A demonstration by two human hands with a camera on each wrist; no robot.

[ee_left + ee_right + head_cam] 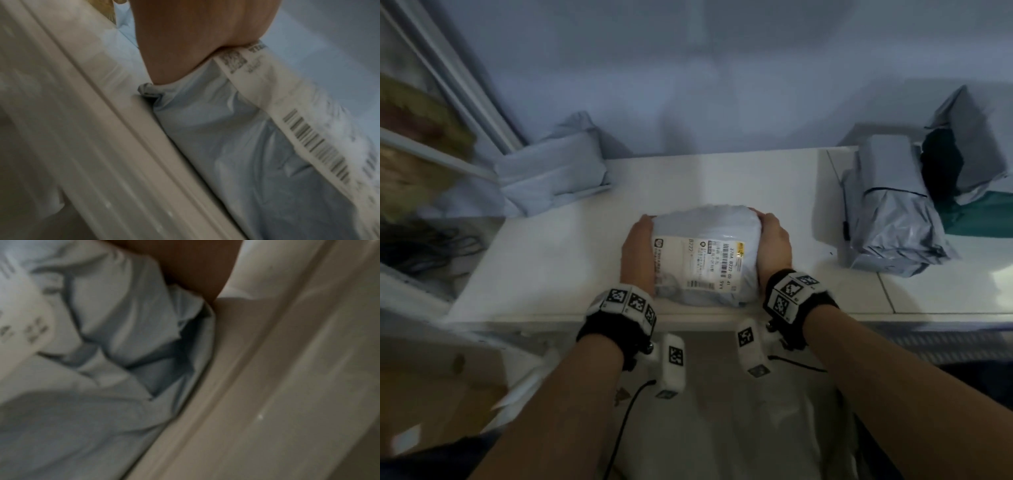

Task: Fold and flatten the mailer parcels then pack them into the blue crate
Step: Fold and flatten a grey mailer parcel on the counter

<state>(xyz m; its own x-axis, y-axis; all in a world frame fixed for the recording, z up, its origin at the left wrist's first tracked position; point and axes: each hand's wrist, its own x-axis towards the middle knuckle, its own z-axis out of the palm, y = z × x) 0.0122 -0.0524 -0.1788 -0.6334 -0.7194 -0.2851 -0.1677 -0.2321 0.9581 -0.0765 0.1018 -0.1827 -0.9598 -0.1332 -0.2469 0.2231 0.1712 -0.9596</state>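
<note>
A pale blue mailer parcel [705,253] with a white shipping label [709,263] lies on the white table [571,240], close to its front edge. My left hand [638,253] cups its left side and my right hand [774,246] cups its right side. On both hands the fingers curl round the parcel's far corners. In the left wrist view the left hand [195,40] presses into the parcel [226,138] beside the barcode. In the right wrist view the right hand [195,264] sits against the parcel's crumpled plastic [102,337]. No blue crate is in view.
Pale blue mailers [554,168] are stacked at the table's back left. Bulky grey parcels [893,212], a dark garment [941,164] and something green [979,216] sit at the right. A shelf stands on the left, a cardboard box [441,394] below it.
</note>
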